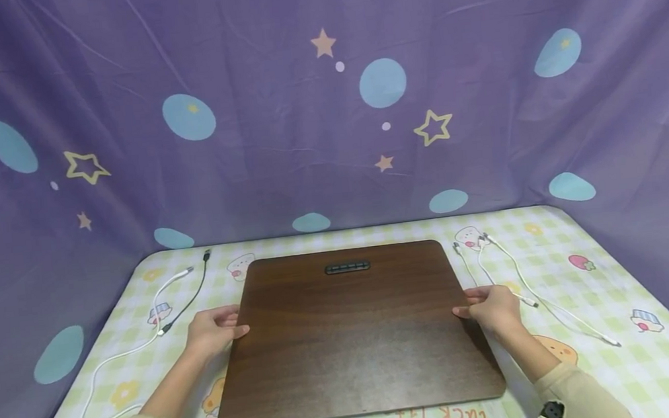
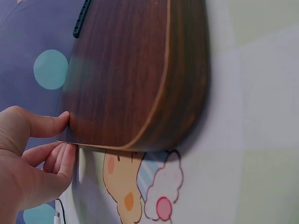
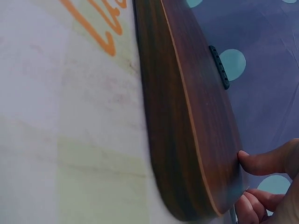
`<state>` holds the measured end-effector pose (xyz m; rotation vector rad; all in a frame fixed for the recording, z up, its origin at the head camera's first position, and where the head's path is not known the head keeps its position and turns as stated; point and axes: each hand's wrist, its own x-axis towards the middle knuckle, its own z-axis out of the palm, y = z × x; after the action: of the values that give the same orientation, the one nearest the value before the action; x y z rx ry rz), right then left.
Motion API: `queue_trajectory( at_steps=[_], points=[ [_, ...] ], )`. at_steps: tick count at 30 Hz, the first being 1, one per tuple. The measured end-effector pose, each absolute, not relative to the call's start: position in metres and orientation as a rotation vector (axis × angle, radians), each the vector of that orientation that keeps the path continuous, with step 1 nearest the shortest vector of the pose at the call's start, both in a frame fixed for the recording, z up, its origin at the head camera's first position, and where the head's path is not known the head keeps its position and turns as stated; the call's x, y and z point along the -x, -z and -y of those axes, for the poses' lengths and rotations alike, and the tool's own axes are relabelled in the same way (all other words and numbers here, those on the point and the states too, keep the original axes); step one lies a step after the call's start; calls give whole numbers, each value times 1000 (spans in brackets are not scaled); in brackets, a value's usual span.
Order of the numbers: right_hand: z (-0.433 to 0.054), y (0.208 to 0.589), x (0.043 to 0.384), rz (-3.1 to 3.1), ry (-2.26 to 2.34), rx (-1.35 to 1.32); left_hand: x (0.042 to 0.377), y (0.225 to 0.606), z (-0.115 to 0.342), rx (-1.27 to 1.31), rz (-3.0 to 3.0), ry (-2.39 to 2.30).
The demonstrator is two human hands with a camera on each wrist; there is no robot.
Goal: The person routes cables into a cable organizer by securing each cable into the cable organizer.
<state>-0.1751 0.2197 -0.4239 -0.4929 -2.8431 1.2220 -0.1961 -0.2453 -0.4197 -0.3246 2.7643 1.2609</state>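
Note:
A dark brown wood-grain board (image 1: 352,347) with rounded corners lies flat in the middle of the head view. Near its far edge sits a black slotted strip (image 1: 348,268), which looks like a cable holder. My left hand (image 1: 209,331) grips the board's left edge, thumb on the top face and the other fingers at the underside, as the left wrist view also shows. On the opposite edge, my right hand (image 1: 494,308) pinches the board the same way, its thumb (image 3: 261,161) on top. The board hides parts of the fingers beneath it.
Left of the board lie a long white cable (image 1: 121,354) and a short black cable (image 1: 190,300). Several white cables (image 1: 548,302) lie to the right. A green-checked cloth (image 1: 617,297) covers the table; a purple patterned curtain (image 1: 281,140) hangs behind and at the sides.

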Motion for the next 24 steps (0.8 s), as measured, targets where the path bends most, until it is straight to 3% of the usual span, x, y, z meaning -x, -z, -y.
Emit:
queue_trajectory(
  at_steps=[24],
  points=[
    [-223,425,175,2894,-1211,393,200,417,247,224,-2836,-1133]
  ],
)
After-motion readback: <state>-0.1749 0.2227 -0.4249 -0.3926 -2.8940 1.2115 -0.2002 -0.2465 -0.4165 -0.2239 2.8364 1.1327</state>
